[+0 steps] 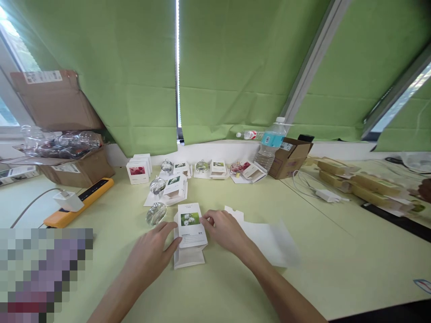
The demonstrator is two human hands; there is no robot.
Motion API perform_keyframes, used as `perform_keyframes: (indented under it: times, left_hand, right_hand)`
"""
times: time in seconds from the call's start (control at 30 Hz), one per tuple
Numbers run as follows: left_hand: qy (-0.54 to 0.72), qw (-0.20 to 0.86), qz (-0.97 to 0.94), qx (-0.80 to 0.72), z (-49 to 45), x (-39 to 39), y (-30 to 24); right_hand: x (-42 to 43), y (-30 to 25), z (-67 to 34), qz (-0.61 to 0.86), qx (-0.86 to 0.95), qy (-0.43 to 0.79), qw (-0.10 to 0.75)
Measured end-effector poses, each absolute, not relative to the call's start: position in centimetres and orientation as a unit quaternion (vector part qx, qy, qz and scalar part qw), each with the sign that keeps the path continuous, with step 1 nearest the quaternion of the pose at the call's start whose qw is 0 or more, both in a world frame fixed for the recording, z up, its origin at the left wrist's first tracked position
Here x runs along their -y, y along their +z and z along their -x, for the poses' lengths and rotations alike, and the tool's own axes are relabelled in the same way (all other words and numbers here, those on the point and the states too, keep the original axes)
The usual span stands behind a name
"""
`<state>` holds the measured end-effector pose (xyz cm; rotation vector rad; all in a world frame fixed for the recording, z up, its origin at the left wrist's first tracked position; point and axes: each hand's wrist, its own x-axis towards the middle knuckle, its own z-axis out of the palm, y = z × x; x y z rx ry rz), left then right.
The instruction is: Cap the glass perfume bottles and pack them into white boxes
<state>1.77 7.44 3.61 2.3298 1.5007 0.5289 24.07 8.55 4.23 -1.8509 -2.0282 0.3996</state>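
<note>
A small white carton (190, 229) with a flower picture lies flat on the pale green table (215, 287) in front of me. My left hand (153, 255) holds its left edge, thumb on top and fingers curled beside it. My right hand (224, 231) pinches the carton's right edge near the picture. A clear glass ornament (156, 213) lies just left of the carton. A flat white cardboard blank (269, 240) lies under and to the right of my right wrist.
Further back stand several more white cartons (175, 186) and glass ornaments (157, 185). A water bottle (271, 146) and an open brown box (291, 157) stand at the back. A cardboard box of glassware (63, 148) and an orange power strip (79, 202) sit left. Long packages (367, 184) lie right.
</note>
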Motion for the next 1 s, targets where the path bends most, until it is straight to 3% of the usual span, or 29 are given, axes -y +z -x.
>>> perform_keyframes:
  times: [0.3, 0.6, 1.0]
  left_hand:
    - [0.220, 0.286, -0.743, -0.564, -3.2, -6.8, 2.7]
    - [0.274, 0.539, -0.589, -0.536, -4.0, -6.7, 3.5]
    - [0.375, 0.681, -0.419, -0.470, -4.1, -6.6, 4.9]
  right_hand:
    - [-8.4, 3.8, -23.6, 0.672, 0.720, 0.114, 0.131]
    - [-8.4, 3.8, -23.8, 0.697, 0.695, 0.121, 0.127]
    - [-8.5, 3.2, -24.4, 0.690, 0.693, 0.162, 0.131]
